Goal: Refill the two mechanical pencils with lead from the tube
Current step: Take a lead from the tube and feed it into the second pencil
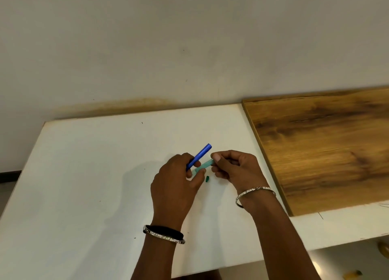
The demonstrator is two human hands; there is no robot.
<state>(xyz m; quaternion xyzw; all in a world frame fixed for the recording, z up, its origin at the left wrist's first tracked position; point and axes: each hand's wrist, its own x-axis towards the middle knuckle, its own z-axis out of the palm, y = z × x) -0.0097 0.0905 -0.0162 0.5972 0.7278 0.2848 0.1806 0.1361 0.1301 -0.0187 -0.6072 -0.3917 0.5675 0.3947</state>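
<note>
My left hand [175, 182] grips a blue mechanical pencil [200, 155] that slants up and to the right, its far end sticking out past my fingers. A clear teal lead tube [203, 166] spans between both hands; my right hand [233, 167] pinches its right end, and my left fingertips touch its left end. A small dark green cap [207, 178] lies on the white table [94, 174] just below the tube. I see only one pencil; my hands may hide another.
A wooden board [324, 151] lies on the table's right part, close to my right wrist. A plain wall rises behind the table. The table's front edge runs near my forearms. Bangles circle both wrists.
</note>
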